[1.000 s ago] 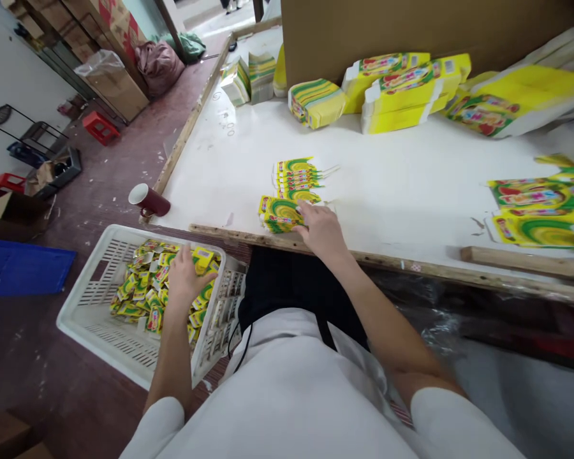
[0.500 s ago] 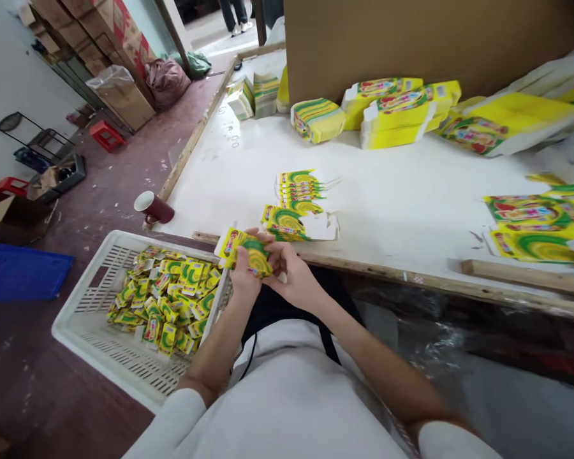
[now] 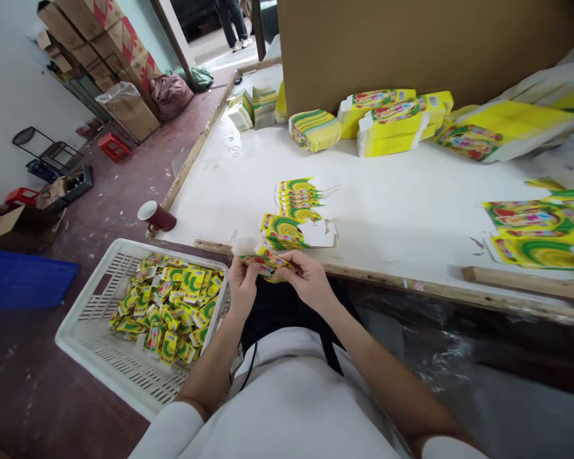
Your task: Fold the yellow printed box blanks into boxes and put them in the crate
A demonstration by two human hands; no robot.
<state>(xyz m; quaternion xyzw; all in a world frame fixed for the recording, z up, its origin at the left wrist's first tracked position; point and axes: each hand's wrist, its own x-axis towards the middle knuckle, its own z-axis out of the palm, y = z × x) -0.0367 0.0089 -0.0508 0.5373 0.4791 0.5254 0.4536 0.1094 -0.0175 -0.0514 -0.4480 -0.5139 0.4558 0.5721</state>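
Note:
Both hands meet at the table's front edge around one small yellow-green carton (image 3: 264, 260). My left hand (image 3: 243, 284) pinches its left end between thumb and fingers. On the right end, my right hand (image 3: 306, 278) is closed with thumb and fingertips. White flaps show at the carton's upper left; its underside is hidden. Just beyond the hands lies a stack of flat cartons (image 3: 284, 231), with a fanned row of flat cartons (image 3: 299, 193) behind it. To the left, a white plastic basket (image 3: 95, 363) holds several small cartons (image 3: 169, 306).
A maroon mug (image 3: 157, 217) stands at the table's left corner. Bundled yellow cartons (image 3: 392, 137) line a brown cardboard panel (image 3: 430, 44) at the back. More flat cartons (image 3: 536, 248) lie right, near a wooden strip (image 3: 526, 284). A person's legs (image 3: 232, 22) show beyond the doorway.
The carton has turned between my hands, from its green swirl face to a narrower, partly folded side. My right hand has shifted to its right end. The whole view has moved slightly.

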